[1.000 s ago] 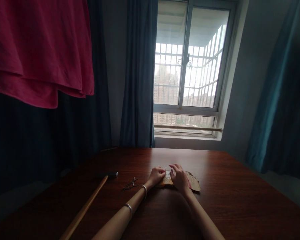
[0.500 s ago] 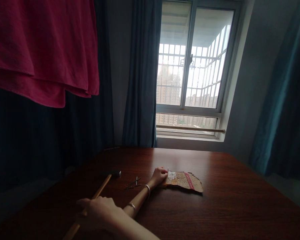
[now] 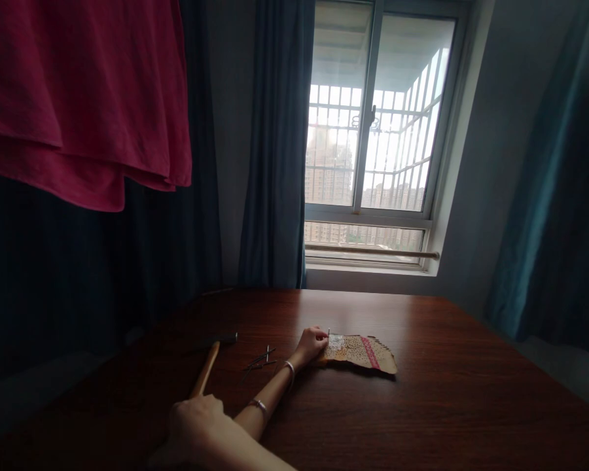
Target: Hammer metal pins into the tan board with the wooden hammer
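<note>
Wooden hammer handle (image 3: 205, 376) clenched in right hand (image 3: 196, 428); left hand (image 3: 314, 343) pinches nail (image 3: 328, 332).

You sit in a room of a high-rise home: a dark wooden table (image 3: 422, 405) faces a barred sliding window (image 3: 373, 131) onto apartment towers (image 3: 324, 176), with blue curtains (image 3: 275, 144) at its sides and red cloth (image 3: 78, 98) hanging overhead.

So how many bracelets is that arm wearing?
2. One bracelet sits at the wrist behind the left hand; the second bracelet is further up the forearm, beside the right hand. The right arm may hide more.
</note>
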A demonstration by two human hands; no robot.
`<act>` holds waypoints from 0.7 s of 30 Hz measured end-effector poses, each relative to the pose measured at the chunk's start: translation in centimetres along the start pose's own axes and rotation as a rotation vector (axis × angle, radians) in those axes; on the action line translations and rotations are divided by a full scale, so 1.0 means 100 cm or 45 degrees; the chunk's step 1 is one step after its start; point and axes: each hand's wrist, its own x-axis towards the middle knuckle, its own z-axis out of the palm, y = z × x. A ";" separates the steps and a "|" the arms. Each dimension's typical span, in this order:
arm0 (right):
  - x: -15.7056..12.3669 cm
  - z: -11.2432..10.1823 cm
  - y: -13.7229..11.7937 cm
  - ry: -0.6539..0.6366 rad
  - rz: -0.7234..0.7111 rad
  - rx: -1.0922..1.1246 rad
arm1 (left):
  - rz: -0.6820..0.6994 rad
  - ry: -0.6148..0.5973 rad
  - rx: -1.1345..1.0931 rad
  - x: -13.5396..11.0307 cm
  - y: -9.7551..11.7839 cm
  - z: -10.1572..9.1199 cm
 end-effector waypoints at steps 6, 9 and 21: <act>-0.017 -0.013 0.012 0.182 0.190 0.376 | -0.008 -0.004 -0.013 0.000 0.003 -0.001; -0.020 -0.013 0.022 0.410 0.152 0.855 | -0.008 -0.015 0.013 -0.001 0.005 -0.001; -0.083 -0.078 0.048 0.654 -0.435 2.238 | 0.027 0.012 -0.001 0.001 0.002 0.000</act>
